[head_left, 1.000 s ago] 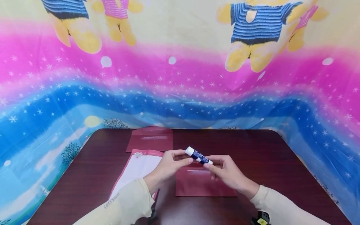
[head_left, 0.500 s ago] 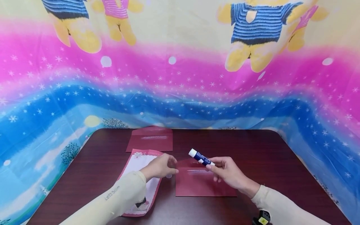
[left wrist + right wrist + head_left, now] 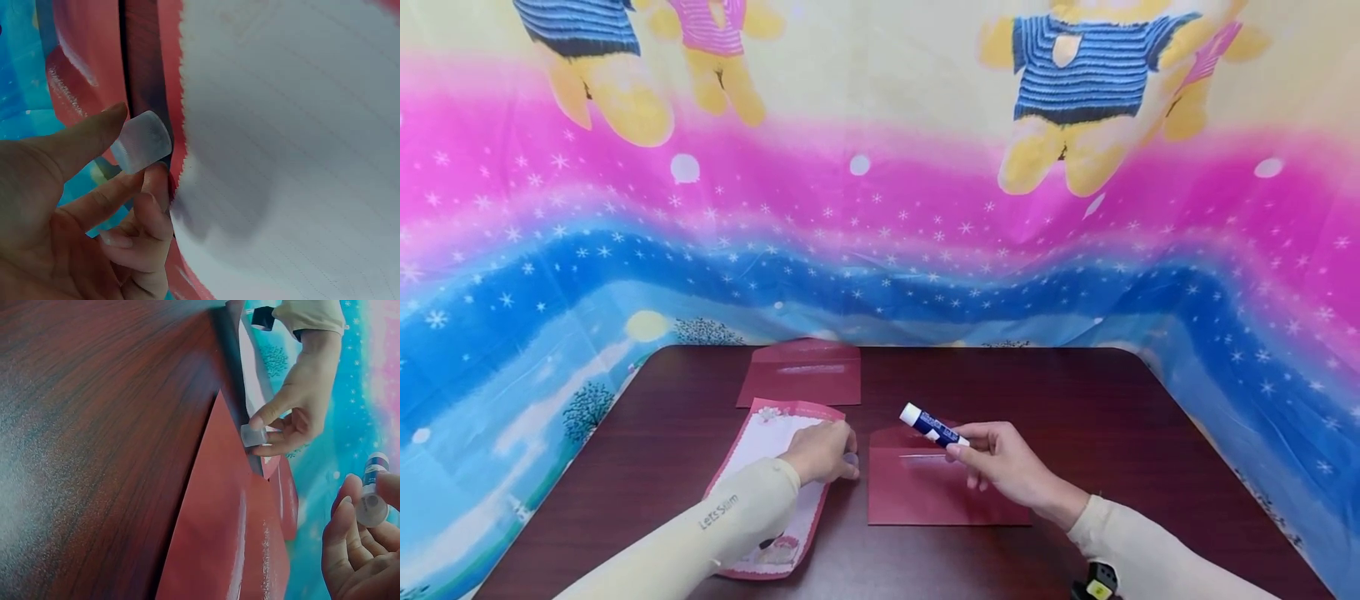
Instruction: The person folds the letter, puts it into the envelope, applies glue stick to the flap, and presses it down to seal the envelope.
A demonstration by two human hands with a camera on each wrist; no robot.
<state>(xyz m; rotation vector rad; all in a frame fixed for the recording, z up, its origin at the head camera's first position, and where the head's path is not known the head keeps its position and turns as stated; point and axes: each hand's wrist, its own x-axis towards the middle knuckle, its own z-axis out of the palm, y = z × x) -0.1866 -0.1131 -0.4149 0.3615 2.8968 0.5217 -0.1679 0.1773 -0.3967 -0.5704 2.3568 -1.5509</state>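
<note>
My left hand (image 3: 822, 452) pinches a small translucent cap (image 3: 147, 142) between thumb and fingers. It hovers at the right edge of a pink-bordered sheet of letter paper (image 3: 767, 467). Raised over a red envelope (image 3: 947, 496), my right hand (image 3: 1018, 467) grips a dark blue and white glue stick (image 3: 934, 425) by its lower right end. The stick tilts, its white end up and to the left. In the right wrist view, the right fingertips (image 3: 347, 503) curl round the stick. Whitish streaks mark the envelope near its flap.
A second red envelope (image 3: 805, 383) with a whitish streak lies at the back left of the dark wooden table (image 3: 1150, 467). A patterned cloth (image 3: 880, 208) hangs round the table's back and sides.
My left hand has left the glue stick, moving left and down to the letter paper with the cap between its fingers. The right hand keeps the glue stick almost where it was.
</note>
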